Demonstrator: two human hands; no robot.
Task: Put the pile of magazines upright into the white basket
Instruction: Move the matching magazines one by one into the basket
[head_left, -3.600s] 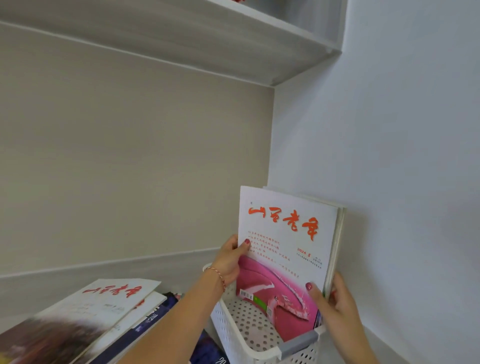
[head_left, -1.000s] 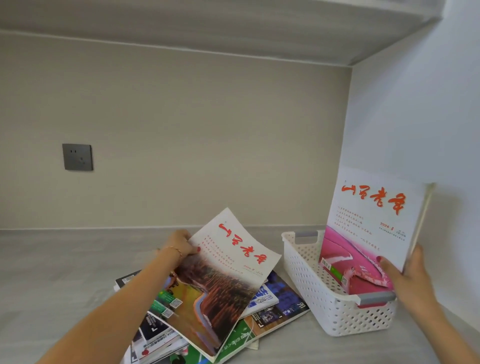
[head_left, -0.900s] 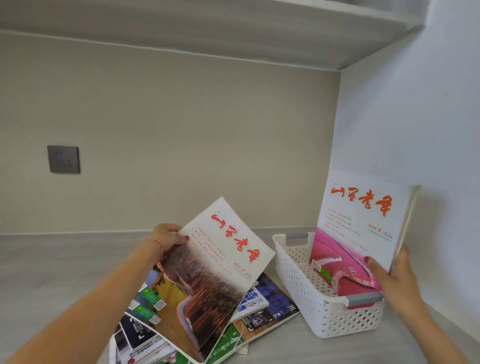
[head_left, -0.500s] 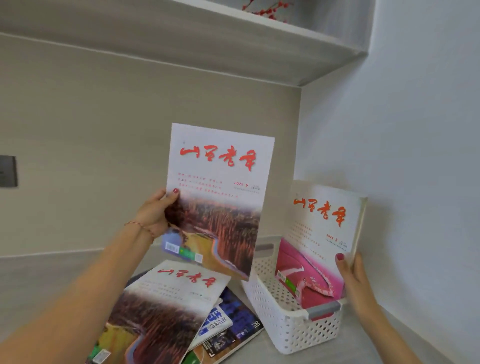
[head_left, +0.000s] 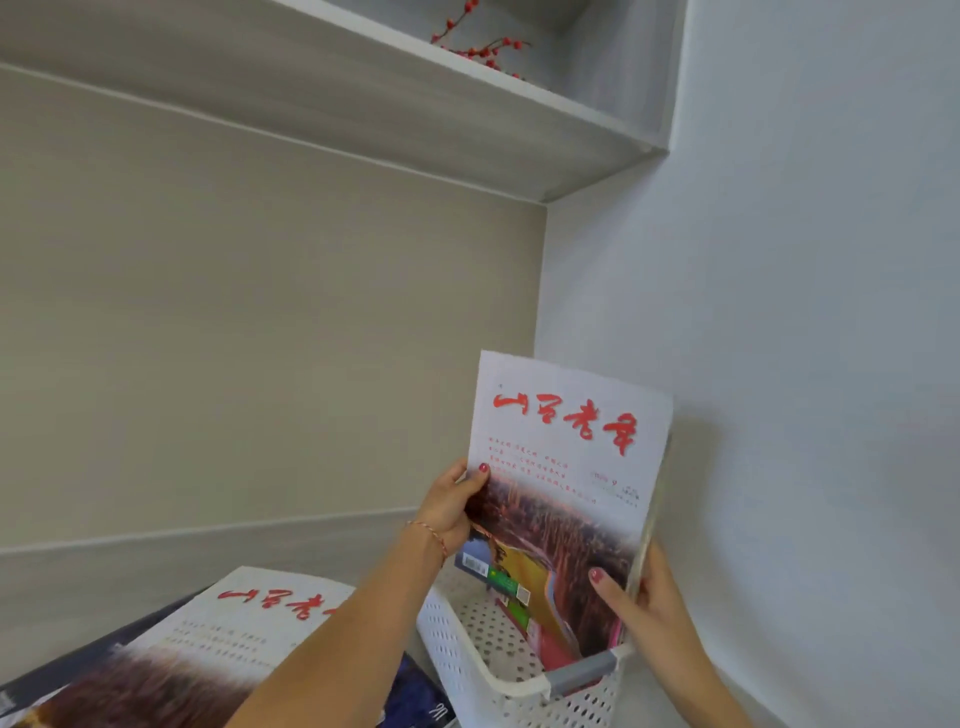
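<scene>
White basket (head_left: 470, 660) on the bench holds an upright magazine (head_left: 566, 499); left hand (head_left: 451, 506) grasps its left edge, right hand (head_left: 641, 597) its right edge. Pile (head_left: 208, 649) lies left.

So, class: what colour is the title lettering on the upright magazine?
Red, on the magazine; head view.

Soft even daylight, no glare; faint shadows; slight motion blur; wide-angle bending at edges.

Home interior, likely a built-in nook: grey wood-grain shelf (head_left: 363, 104) overhead with red berry sprig (head_left: 478, 44), beige panel far wall (head_left: 234, 338), white wall (head_left: 805, 312) right.
</scene>
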